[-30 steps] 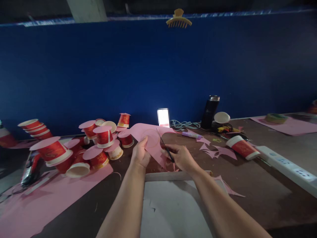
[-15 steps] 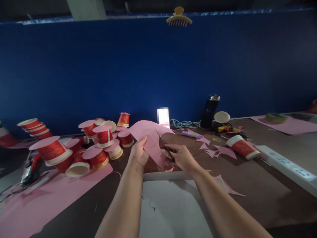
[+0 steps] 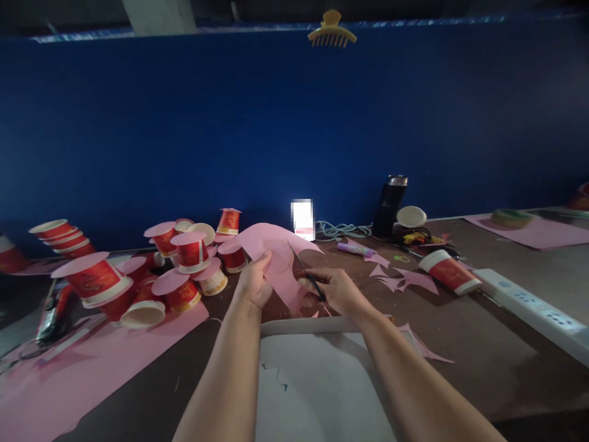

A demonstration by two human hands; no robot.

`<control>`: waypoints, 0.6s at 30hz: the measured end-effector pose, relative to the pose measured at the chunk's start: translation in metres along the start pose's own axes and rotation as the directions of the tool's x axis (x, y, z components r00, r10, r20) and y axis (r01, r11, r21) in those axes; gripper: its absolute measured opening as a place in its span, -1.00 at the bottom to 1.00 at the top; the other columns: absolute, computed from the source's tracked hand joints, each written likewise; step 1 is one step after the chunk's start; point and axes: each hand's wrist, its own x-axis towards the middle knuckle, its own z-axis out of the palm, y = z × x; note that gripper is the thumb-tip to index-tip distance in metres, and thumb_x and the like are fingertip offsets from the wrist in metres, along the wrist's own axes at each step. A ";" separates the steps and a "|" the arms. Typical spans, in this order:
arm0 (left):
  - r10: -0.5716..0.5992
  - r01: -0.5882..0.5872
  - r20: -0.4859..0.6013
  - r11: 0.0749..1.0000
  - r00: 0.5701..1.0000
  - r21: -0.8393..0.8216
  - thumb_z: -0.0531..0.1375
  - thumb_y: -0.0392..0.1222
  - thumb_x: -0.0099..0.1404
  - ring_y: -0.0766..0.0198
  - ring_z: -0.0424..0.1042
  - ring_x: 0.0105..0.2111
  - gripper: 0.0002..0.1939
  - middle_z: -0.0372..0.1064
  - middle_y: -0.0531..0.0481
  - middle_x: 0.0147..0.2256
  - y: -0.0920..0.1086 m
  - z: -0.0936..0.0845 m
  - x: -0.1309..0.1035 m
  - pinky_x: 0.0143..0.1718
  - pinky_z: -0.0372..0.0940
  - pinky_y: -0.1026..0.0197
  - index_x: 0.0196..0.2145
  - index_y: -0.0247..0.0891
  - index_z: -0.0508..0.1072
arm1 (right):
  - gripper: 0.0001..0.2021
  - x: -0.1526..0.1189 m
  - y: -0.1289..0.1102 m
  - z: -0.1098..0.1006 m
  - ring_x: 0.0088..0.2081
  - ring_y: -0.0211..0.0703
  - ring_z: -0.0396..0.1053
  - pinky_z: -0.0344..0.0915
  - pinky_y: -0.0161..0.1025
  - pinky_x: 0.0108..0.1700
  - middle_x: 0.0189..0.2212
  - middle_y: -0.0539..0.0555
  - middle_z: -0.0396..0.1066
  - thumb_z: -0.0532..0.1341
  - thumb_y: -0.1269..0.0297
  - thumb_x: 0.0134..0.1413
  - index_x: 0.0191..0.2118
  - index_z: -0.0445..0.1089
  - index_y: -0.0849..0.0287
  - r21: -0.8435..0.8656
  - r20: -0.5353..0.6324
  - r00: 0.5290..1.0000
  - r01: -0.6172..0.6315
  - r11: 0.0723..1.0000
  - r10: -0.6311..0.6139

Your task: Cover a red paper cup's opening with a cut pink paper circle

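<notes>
A curved sheet of pink paper (image 3: 281, 283) with a circle outlined on it is pinched in my left hand (image 3: 256, 279), thumb on top near the circle. Black-handled scissors (image 3: 315, 283) are gripped in my right hand (image 3: 338, 291), their blades pointing up and left along the paper's right edge beside the circle. Both hands are over the far edge of a white box lid (image 3: 322, 380). On the left, red paper cups (image 3: 189, 250) stand in a cluster, several of them topped with pink paper discs (image 3: 83, 264).
Pink scraps (image 3: 416, 280), a purple glue stick (image 3: 355, 249) and a tipped red cup (image 3: 450, 272) lie to the right. Behind them stands a black bottle (image 3: 389, 205). A white power strip (image 3: 529, 304) runs along the right. A large pink sheet (image 3: 138, 356) lies at the left.
The view has shifted very slightly. The paper and my left hand have moved a little to the left, while the scissors stay at the paper's right edge.
</notes>
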 end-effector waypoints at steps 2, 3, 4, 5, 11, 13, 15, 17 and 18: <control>0.030 -0.031 0.020 0.999 0.999 0.036 0.13 -0.41 0.21 0.22 0.53 -0.35 -0.77 0.52 -0.12 -0.40 0.000 -0.002 0.001 -0.12 0.38 0.16 -0.17 -0.44 0.47 | -0.51 -0.002 -0.002 0.000 -0.60 -0.31 0.30 0.26 -0.32 -0.54 -0.55 -0.01 0.37 0.36 0.00 -0.24 -0.17 0.51 0.23 -0.008 0.007 1.000 0.005 1.000 -0.004; 0.041 -0.043 0.034 0.997 0.999 0.056 0.13 -0.41 0.20 0.20 0.53 -0.32 -0.78 0.52 -0.12 -0.39 -0.001 -0.004 0.002 -0.10 0.38 0.15 -0.18 -0.44 0.47 | -0.53 -0.002 -0.004 0.000 -0.58 -0.31 0.30 0.26 -0.32 -0.52 -0.55 -0.01 0.37 0.36 0.01 -0.23 -0.19 0.52 0.23 -0.026 0.009 1.000 0.023 0.999 -0.023; 0.042 -0.046 0.058 0.996 0.997 0.070 0.14 -0.40 0.20 0.18 0.52 -0.29 -0.78 0.53 -0.13 -0.38 -0.002 -0.005 0.003 -0.09 0.37 0.13 -0.18 -0.44 0.47 | -0.55 -0.003 -0.005 -0.001 -0.57 -0.32 0.29 0.26 -0.33 -0.50 -0.54 -0.02 0.37 0.36 0.02 -0.21 -0.20 0.52 0.23 -0.052 0.012 0.999 0.049 0.997 -0.049; 0.037 -0.045 0.089 0.996 0.995 0.079 0.14 -0.38 0.20 0.16 0.52 -0.27 -0.79 0.53 -0.14 -0.37 -0.003 -0.007 0.004 -0.07 0.36 0.11 -0.19 -0.43 0.48 | -0.57 -0.004 -0.006 -0.001 -0.56 -0.33 0.28 0.25 -0.34 -0.49 -0.54 -0.02 0.37 0.35 0.03 -0.20 -0.22 0.53 0.22 -0.083 0.012 0.997 0.075 0.994 -0.074; -0.031 -0.001 0.244 0.992 0.969 0.130 0.20 -0.30 0.16 0.05 0.49 -0.17 -0.81 0.52 -0.20 -0.31 -0.006 -0.014 0.005 -0.03 0.34 0.02 -0.24 -0.43 0.48 | -0.55 -0.003 -0.005 -0.003 -0.50 -0.29 0.29 0.21 -0.36 -0.52 -0.47 0.01 0.41 0.33 0.01 -0.17 -0.15 0.51 0.18 -0.126 -0.019 0.998 0.060 0.990 -0.063; -0.037 0.002 0.255 0.991 0.966 0.135 0.20 -0.31 0.16 0.04 0.48 -0.16 -0.81 0.52 -0.20 -0.30 -0.006 -0.013 0.003 -0.02 0.33 0.01 -0.24 -0.43 0.48 | -0.53 -0.002 -0.003 -0.004 -0.51 -0.29 0.28 0.19 -0.37 -0.53 -0.45 0.03 0.41 0.33 0.01 -0.17 -0.13 0.50 0.20 -0.114 -0.026 0.997 0.068 0.991 -0.071; -0.033 -0.001 0.253 0.991 0.967 0.135 0.20 -0.32 0.16 0.04 0.48 -0.16 -0.81 0.52 -0.20 -0.30 -0.006 -0.012 0.002 -0.02 0.33 0.02 -0.25 -0.43 0.48 | -0.53 -0.001 -0.002 -0.004 -0.53 -0.32 0.26 0.16 -0.38 -0.54 -0.47 0.02 0.40 0.32 0.00 -0.15 -0.13 0.49 0.21 -0.118 -0.023 0.996 0.088 0.989 -0.091; -0.029 -0.003 0.248 0.991 0.968 0.130 0.20 -0.32 0.15 0.04 0.49 -0.16 -0.82 0.52 -0.19 -0.31 -0.006 -0.012 0.002 -0.03 0.34 0.02 -0.26 -0.42 0.49 | -0.56 -0.002 -0.003 -0.004 -0.51 -0.32 0.25 0.16 -0.38 -0.51 -0.48 0.01 0.38 0.31 0.01 -0.13 -0.16 0.50 0.21 -0.128 -0.014 0.994 0.109 0.986 -0.111; -0.028 -0.003 0.244 0.992 0.969 0.127 0.20 -0.33 0.15 0.04 0.49 -0.16 -0.83 0.52 -0.18 -0.32 -0.006 -0.012 0.002 -0.03 0.34 0.03 -0.26 -0.41 0.49 | -0.58 -0.003 -0.005 -0.004 -0.49 -0.32 0.25 0.17 -0.38 -0.49 -0.48 0.01 0.38 0.31 0.01 -0.13 -0.19 0.51 0.22 -0.133 -0.008 0.992 0.122 0.984 -0.124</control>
